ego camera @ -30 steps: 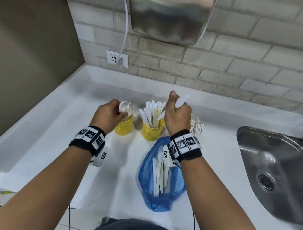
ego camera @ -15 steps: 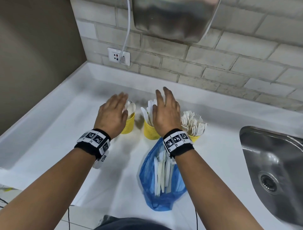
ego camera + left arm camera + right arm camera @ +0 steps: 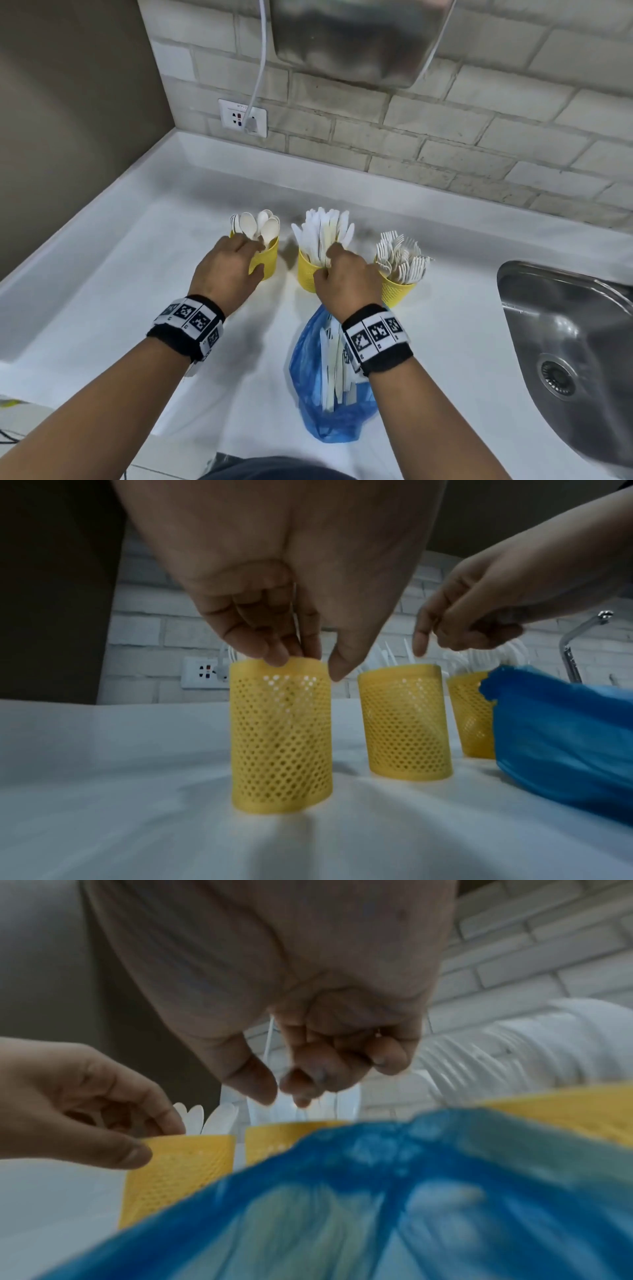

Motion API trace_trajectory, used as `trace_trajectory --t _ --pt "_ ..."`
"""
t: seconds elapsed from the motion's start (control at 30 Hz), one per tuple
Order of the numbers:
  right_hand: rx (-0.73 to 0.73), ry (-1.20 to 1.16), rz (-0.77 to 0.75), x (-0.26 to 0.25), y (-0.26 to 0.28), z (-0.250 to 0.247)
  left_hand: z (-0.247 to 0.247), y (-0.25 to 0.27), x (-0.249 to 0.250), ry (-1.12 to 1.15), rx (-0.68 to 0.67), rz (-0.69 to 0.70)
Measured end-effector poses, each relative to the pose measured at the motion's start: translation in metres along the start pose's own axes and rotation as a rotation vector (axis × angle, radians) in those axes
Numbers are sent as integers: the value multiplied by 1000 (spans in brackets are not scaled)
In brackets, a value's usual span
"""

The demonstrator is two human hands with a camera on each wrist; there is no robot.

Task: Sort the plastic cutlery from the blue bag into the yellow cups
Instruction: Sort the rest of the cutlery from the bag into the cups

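Observation:
Three yellow mesh cups stand in a row on the white counter. The left cup [image 3: 269, 260] [image 3: 281, 737] holds spoons [image 3: 257, 224], the middle cup [image 3: 306, 277] [image 3: 404, 723] knives [image 3: 325, 226], and the right cup [image 3: 397, 294] forks [image 3: 400, 257]. My left hand [image 3: 257, 257] [image 3: 306, 664] pinches the left cup's rim, thumb on its outer wall. My right hand [image 3: 327, 263] [image 3: 281, 1096] is curled over the middle cup, fingers and thumb closed on knife handles. The blue bag [image 3: 332, 418] [image 3: 377, 1191] lies under my right wrist with white cutlery [image 3: 330, 370] inside.
A steel sink [image 3: 565, 342] is sunk into the counter on the right, its tap [image 3: 575, 642] behind. A wall socket [image 3: 243, 118] and a steel wall unit [image 3: 352, 37] sit on the brick wall. The counter has a raised rim at left and back.
A second ago my right hand held a knife above the middle cup. Both hands then spread flat over the cups. Now they have drawn back and curled at the cups' rims.

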State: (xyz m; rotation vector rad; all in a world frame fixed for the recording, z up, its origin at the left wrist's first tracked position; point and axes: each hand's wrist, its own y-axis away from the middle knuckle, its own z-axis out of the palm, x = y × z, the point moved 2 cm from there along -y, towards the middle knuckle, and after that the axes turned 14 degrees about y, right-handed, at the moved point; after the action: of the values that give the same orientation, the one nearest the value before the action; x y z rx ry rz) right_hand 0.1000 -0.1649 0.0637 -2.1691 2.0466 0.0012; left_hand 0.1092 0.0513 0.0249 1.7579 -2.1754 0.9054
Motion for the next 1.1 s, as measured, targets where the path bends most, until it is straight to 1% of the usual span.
trace_trajectory --t 0.07,0.17,0.4,0.47,0.57,0.63,0.7,0.73,0.77,0.87,0.9,0.93,1.0,1.03,1.1 --pt "-66 56 21 5 4 12 5 3 -5 13 2 -9" --pt "-48 84 4 2 4 22 6 0 -6 62 28 -31" --pt "-18 55 -58 -13 5 26 2 0 -10 74 14 -48" --pt "15 -5 -54 -14 7 23 0 1 -10 76 21 -38" --pt "161 -202 -36 -12 14 10 -4 9 2 69 54 -21" --pt "224 -300 -27 -6 22 0 -6 20 19 93 99 42" --pt "208 -363 -19 3 34 -5 -5 35 39 167 95 148" --pt "175 -392 -20 9 42 -5 -3 45 48 227 50 202" --pt "129 -426 -23 15 50 -4 1 54 57 289 -26 252" --pt "-33 -501 -28 34 79 5 21 83 75 380 -372 366" --pt "-94 -480 -40 40 90 9 29 91 79 384 -472 390" --pt "-161 -453 -67 46 99 14 36 97 80 385 -541 408" --pt "-303 -403 -108 55 117 23 47 107 82 378 -604 447" --pt "-345 -366 -122 57 124 26 51 110 82 362 -614 461" --pt "-369 -287 -137 62 136 33 58 114 80 309 -631 476"
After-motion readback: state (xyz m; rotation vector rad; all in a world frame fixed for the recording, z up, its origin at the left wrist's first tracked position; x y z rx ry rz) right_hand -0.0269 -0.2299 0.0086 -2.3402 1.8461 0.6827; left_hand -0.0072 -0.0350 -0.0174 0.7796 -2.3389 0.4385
